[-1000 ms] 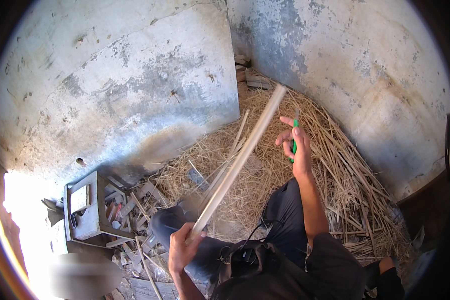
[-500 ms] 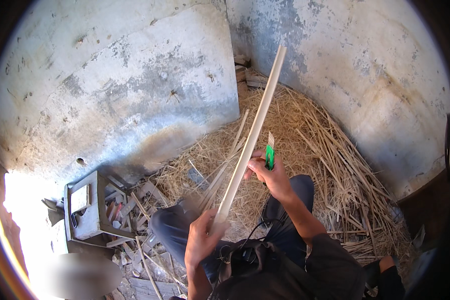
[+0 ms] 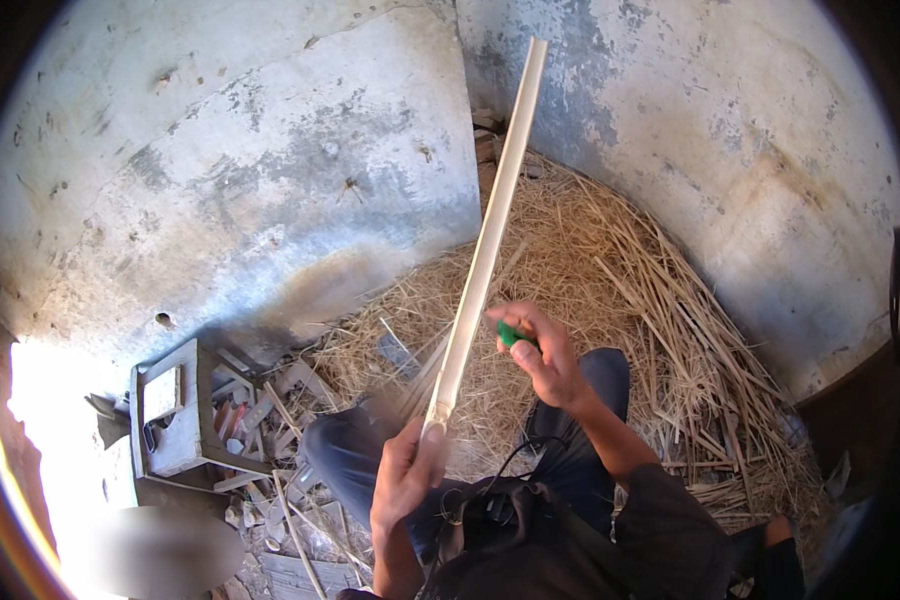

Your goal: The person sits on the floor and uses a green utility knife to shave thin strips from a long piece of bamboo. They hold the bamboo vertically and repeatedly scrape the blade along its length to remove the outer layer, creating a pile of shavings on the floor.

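A long split bamboo strip, pale and hollow on its inner face, rises steeply from my left hand. The fingers of that hand are wrapped round its lower end, where a node shows just above the thumb. To the right of the strip, apart from it, my right hand grips a green-handled utility knife. Only part of the green handle is visible; the blade cannot be made out, and the fingertips are slightly blurred.
Straw and shavings cover the floor ahead. A heap of thin bamboo sticks lies along the right wall. At the left, an overturned wooden stool stands among debris. Worn plaster walls close off the far side.
The bamboo strip has turned so its hollow face shows, and its top has shifted up and left. My right hand has come off the strip, and the knife has turned, its blade no longer visible.
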